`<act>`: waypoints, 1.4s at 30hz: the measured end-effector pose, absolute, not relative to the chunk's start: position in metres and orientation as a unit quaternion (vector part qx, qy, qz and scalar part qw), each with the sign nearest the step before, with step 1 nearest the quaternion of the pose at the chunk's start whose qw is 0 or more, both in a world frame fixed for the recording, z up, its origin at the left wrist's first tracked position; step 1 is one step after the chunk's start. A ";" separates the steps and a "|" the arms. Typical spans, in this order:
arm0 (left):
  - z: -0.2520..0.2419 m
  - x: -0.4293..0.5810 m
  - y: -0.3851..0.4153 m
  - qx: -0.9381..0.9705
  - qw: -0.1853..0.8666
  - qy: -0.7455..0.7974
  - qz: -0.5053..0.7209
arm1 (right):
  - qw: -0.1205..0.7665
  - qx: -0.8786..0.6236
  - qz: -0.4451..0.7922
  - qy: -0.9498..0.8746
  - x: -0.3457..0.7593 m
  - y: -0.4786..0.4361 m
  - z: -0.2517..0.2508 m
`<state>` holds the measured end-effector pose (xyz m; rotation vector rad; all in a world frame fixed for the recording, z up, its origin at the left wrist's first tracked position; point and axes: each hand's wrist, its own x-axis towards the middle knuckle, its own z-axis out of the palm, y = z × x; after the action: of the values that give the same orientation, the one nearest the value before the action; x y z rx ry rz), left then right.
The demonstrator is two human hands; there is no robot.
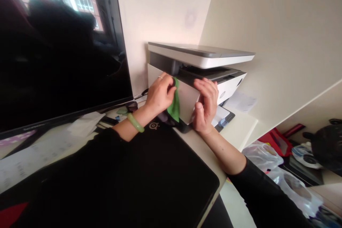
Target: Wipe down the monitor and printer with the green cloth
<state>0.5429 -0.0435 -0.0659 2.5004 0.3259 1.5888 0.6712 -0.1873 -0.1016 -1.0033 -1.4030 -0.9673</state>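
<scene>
A white and dark grey printer [187, 96] stands on the desk, its flat upper section [203, 55] set above the body with a gap between them. My left hand [160, 92] is closed on a green cloth [175, 105], which hangs down against the printer's left side panel. A ring and a pale green bangle are on that hand and wrist. At the printer's front corner rests my right hand [207, 103], fingers stretched out and thumb apart, holding nothing. Its palm faces the printer's side.
A large dark monitor [64, 53] stands at left. Papers [85, 126] and small items lie beneath it. A black desk mat [149, 174] covers the front of the desk [242, 128]. Below right are plastic bags [294, 188] and a red bag [276, 142].
</scene>
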 end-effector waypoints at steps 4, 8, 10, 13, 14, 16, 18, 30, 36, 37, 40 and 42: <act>-0.064 0.544 -0.037 0.824 0.109 0.165 0.530 | 0.550 -0.426 -0.405 -0.593 0.671 -0.187 -0.102; -0.066 0.541 -0.059 0.843 0.086 0.112 0.520 | 0.552 -0.422 -0.406 -0.593 0.671 -0.187 -0.102; -0.066 0.539 -0.067 0.850 0.075 0.101 0.511 | 0.550 -0.426 -0.408 -0.591 0.671 -0.188 -0.102; -0.065 0.540 -0.066 0.854 0.077 0.108 0.503 | 0.551 -0.426 -0.409 -0.590 0.670 -0.187 -0.102; -0.065 0.540 -0.063 0.854 0.079 0.114 0.502 | 0.551 -0.427 -0.409 -0.589 0.670 -0.187 -0.102; -0.064 0.542 -0.058 0.849 0.082 0.132 0.504 | 0.549 -0.431 -0.409 -0.588 0.670 -0.187 -0.101; -0.064 0.542 -0.059 0.845 0.083 0.144 0.509 | 0.549 -0.433 -0.409 -0.587 0.670 -0.187 -0.101; -0.064 0.543 -0.061 0.849 0.062 0.150 0.503 | 0.553 -0.419 -0.406 -0.595 0.672 -0.186 -0.102; -0.066 0.541 -0.071 0.859 0.073 0.111 0.494 | 0.549 -0.427 -0.410 -0.590 0.673 -0.186 -0.102; -0.066 0.541 -0.071 0.860 0.075 0.108 0.492 | 0.548 -0.429 -0.410 -0.589 0.673 -0.187 -0.102; -0.065 0.541 -0.064 0.856 0.078 0.125 0.496 | 0.548 -0.428 -0.410 -0.591 0.672 -0.187 -0.102; -0.064 0.542 -0.061 0.850 0.077 0.143 0.500 | 0.549 -0.423 -0.409 -0.594 0.672 -0.187 -0.102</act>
<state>0.5417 -0.0605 -0.0641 2.5481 0.4285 1.4990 0.6715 -0.1866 -0.1018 -1.0013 -1.4078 -0.9678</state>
